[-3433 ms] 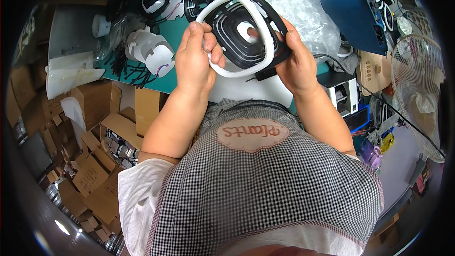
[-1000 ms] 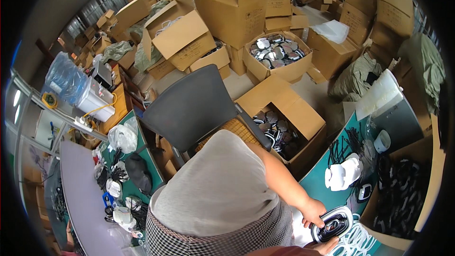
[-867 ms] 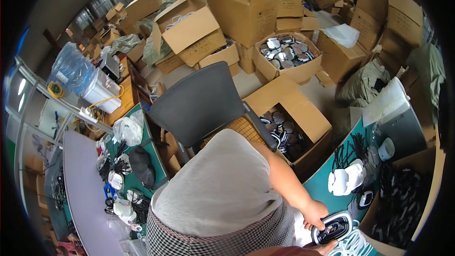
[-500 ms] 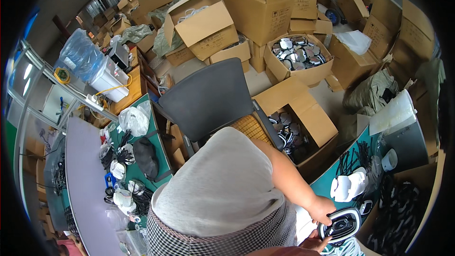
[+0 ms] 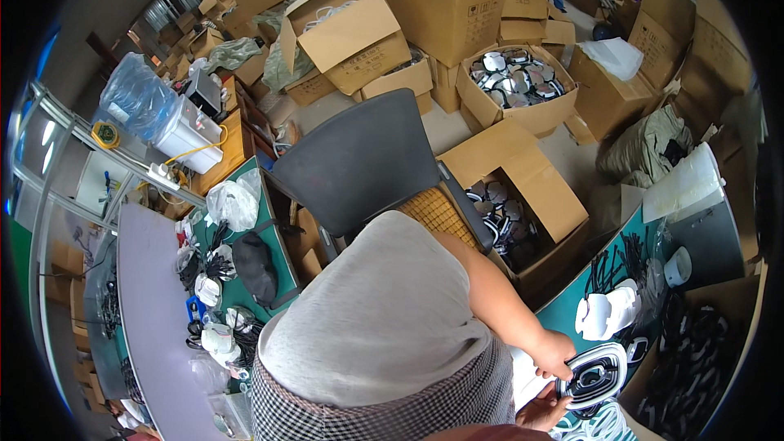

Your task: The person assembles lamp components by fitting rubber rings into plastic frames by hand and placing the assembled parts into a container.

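Observation:
At the lower right, both my hands are at a rounded black-and-white housing [image 5: 596, 376] with nested oval rings; its exact kind I cannot tell. My left hand [image 5: 554, 355], at the end of the bare arm crossing from the grey shirt, is closed on its upper left edge. My right hand [image 5: 542, 410] comes from the lower edge, with fingers curled around the lower left side. Beneath the housing lie pale looped cords [image 5: 604, 423]. White moulded shells [image 5: 608, 310] and black cables [image 5: 629, 257] rest on the green table [image 5: 563, 310] beyond my hands.
An office chair [image 5: 351, 163] stands close to my body. Open cartons hold rounded shiny parts [image 5: 518, 77], and another carton [image 5: 563, 196] sits beside the chair. A carton with black parts [image 5: 694, 359] stands right of my hands. A bag [image 5: 253, 265] lies on the left table.
The housing has tilted in my hands, showing more of its nested rings. My left hand stays on its edge. The view has shifted slightly, and another person's legs now show at the top right.

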The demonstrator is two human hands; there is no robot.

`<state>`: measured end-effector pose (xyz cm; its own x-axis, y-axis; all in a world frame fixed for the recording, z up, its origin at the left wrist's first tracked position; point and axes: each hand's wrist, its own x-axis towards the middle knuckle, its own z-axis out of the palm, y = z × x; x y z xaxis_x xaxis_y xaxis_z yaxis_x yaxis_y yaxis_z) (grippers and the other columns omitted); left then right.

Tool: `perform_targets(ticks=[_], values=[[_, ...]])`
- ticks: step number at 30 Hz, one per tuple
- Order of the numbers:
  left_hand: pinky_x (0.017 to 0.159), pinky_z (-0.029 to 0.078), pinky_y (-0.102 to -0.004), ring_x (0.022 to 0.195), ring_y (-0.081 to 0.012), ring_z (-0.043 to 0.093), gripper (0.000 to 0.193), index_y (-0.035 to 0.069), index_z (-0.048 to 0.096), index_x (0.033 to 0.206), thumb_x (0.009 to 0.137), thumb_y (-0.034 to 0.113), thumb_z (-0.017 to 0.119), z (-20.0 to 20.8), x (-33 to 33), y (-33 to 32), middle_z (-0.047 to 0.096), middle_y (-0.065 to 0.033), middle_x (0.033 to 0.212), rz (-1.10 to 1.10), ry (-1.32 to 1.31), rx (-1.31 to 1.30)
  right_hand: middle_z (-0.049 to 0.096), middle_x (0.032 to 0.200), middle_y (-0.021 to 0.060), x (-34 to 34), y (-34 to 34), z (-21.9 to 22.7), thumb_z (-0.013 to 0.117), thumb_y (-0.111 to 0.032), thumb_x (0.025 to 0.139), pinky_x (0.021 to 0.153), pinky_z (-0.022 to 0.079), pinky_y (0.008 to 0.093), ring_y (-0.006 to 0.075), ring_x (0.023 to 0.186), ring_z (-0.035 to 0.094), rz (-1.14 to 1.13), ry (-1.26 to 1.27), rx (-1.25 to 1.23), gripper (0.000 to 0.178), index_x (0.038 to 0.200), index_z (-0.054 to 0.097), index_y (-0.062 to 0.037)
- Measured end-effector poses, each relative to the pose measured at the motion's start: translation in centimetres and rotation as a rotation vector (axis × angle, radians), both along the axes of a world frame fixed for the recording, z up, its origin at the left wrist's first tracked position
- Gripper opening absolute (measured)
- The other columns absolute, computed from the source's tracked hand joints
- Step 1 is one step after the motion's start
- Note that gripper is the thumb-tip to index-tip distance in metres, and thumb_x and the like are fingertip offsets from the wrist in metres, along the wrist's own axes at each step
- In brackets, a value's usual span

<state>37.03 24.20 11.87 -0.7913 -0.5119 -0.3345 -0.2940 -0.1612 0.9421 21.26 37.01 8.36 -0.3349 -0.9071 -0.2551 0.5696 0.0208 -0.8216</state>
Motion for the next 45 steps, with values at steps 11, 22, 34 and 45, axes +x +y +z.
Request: perform_targets(ticks=[11, 22, 34, 45], values=[[0.051, 0.049, -0.0319, 0.054, -0.0176, 0.063, 0.035, 0.001, 0.062, 0.080, 0.086, 0.036, 0.062, 0.3, -0.1, 0.2, 0.066, -0.0056, 0.064, 0.100, 0.021, -0.103, 0.064, 0.103, 0.0115, 0.5, -0.3, 0.4, 0.058, -0.026, 0.095, 0.079, 0.055, 0.0237, 0.0152, 0.088, 0.063, -0.134, 0.066, 0.018, 0.035, 0.114, 0.051, 0.0012], [0.052, 0.050, -0.0312, 0.055, -0.0178, 0.063, 0.041, 0.000, 0.064, 0.083, 0.090, 0.040, 0.059, 0.1, -1.0, 0.1, 0.068, -0.0077, 0.071, -0.082, 0.043, 0.025, 0.062, 0.106, 0.0152, 0.8, 0.0, 0.4, 0.052, -0.032, 0.097, 0.084, 0.046, 0.0359, 0.0224, 0.092, 0.059, -0.134, 0.106, -0.039, 0.040, 0.117, 0.050, 0.0030], [0.047, 0.049, -0.0291, 0.052, -0.0150, 0.060, 0.032, 0.001, 0.062, 0.095, 0.090, 0.033, 0.063, -0.8, -3.9, -0.1, 0.064, -0.0068, 0.070, -0.008, 0.222, 0.005, 0.065, 0.094, 0.0047, -0.5, 2.4, 0.4, 0.057, -0.025, 0.096, 0.063, 0.045, 0.0268, 0.0097, 0.072, 0.057, -0.406, 0.148, 0.020, 0.023, 0.108, 0.053, -0.0059], [0.089, 0.047, -0.0340, 0.103, -0.0249, 0.060, 0.052, 0.007, 0.040, 0.136, 0.093, 0.030, 0.060, -2.6, -7.7, -0.5, 0.060, -0.0163, 0.115, -0.145, 0.152, -0.245, 0.060, 0.084, 0.0016, -2.4, 8.5, -2.9, 0.057, -0.025, 0.095, 0.066, 0.044, 0.0274, 0.0101, 0.073, 0.051, -0.330, 0.485, 0.340, 0.025, 0.105, 0.059, -0.0024]])
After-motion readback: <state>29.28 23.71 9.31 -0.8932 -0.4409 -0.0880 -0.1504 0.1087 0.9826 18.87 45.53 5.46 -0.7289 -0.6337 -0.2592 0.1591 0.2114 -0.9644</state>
